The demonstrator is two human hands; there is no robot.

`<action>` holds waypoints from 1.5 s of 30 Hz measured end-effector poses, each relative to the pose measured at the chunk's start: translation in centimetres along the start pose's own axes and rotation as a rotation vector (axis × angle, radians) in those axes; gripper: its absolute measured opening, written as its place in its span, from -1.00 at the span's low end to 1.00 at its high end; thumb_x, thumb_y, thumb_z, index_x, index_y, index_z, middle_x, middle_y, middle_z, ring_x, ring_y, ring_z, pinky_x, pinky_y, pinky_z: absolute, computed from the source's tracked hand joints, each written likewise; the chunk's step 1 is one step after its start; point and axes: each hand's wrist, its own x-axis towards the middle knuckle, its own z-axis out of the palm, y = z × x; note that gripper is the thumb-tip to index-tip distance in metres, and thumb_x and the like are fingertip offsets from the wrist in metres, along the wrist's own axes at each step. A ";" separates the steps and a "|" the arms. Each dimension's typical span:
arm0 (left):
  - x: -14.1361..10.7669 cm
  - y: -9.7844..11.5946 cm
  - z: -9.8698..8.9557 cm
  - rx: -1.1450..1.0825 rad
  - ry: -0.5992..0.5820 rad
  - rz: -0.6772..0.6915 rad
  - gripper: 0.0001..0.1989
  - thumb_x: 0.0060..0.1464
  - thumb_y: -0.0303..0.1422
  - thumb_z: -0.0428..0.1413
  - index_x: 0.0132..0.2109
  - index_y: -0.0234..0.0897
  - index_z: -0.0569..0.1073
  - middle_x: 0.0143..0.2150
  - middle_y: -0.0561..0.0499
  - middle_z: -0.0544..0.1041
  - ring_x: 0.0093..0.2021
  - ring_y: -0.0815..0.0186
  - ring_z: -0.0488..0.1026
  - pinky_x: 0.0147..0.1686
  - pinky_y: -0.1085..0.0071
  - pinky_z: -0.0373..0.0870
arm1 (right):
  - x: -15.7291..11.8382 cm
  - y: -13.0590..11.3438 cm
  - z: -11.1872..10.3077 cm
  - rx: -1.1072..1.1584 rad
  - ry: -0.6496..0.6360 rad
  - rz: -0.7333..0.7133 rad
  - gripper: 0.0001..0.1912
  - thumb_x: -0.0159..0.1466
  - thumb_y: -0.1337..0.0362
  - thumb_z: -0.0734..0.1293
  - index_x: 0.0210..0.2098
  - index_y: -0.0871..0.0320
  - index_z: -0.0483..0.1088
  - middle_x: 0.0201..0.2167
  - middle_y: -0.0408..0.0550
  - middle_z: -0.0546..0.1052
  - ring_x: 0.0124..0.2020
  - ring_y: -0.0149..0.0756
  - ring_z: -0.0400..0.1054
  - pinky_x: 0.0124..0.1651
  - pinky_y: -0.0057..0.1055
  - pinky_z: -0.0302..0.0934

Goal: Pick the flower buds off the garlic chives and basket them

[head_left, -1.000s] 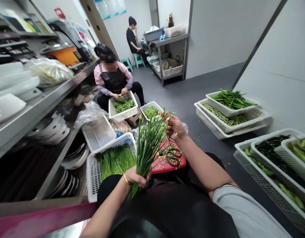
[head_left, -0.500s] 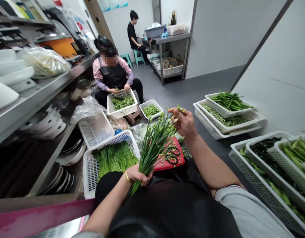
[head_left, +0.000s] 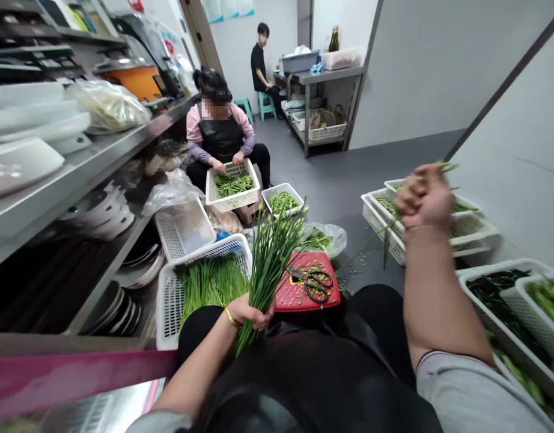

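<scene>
Left hand (head_left: 253, 314): stems (head_left: 267, 258) buds-up, seemingly slanted

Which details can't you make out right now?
Head view: part of the stems, hidden by the left hand.
Head view: how many stems the right hand grips, blurred.
Head view: part of the stacked baskets, behind the right hand.
Head view: rest of the rightmost basket, cut by right edge.

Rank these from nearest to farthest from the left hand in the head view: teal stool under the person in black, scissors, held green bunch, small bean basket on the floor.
From the left hand:
1. Green bunch, in its grip
2. Scissors, right, on the red surface
3. Small bean basket, ahead
4. Teal stool, far back
</scene>
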 end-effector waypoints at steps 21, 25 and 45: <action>-0.1 0.0 0.1 0.010 0.137 -0.009 -0.64 -0.25 -0.26 0.34 -0.38 -0.36 0.38 -0.69 0.12 0.35 -0.73 0.46 0.22 -0.65 0.49 0.21 | 0.4 -1.6 -1.4 -0.247 0.015 -0.140 -0.45 0.03 -0.11 0.45 -0.65 0.06 0.06 -0.73 -0.30 -0.18 -0.71 -0.53 -0.29 -0.68 -0.44 -0.43; 0.4 0.5 0.4 0.024 0.123 0.004 -0.65 -0.23 -0.26 0.34 -0.38 -0.36 0.38 -0.70 0.13 0.34 -0.72 0.46 0.22 -0.64 0.49 0.22 | -5.6 5.4 4.4 -0.292 -0.271 0.257 -0.54 -0.09 -0.11 0.53 -0.44 0.10 0.42 -0.76 -0.38 -0.04 -0.76 -0.59 -0.24 -0.71 -0.47 -0.44; -0.5 0.4 0.3 0.181 0.256 0.014 -0.65 -0.24 -0.21 0.34 -0.47 -0.36 0.37 -0.71 0.10 0.33 -0.71 0.44 0.22 -0.68 0.50 0.15 | -1.5 -0.1 0.5 -0.263 -0.053 -0.003 -0.61 -0.08 -0.07 0.49 -0.64 0.02 0.30 -0.81 -0.37 -0.11 -0.75 -0.54 -0.34 -0.68 -0.46 -0.49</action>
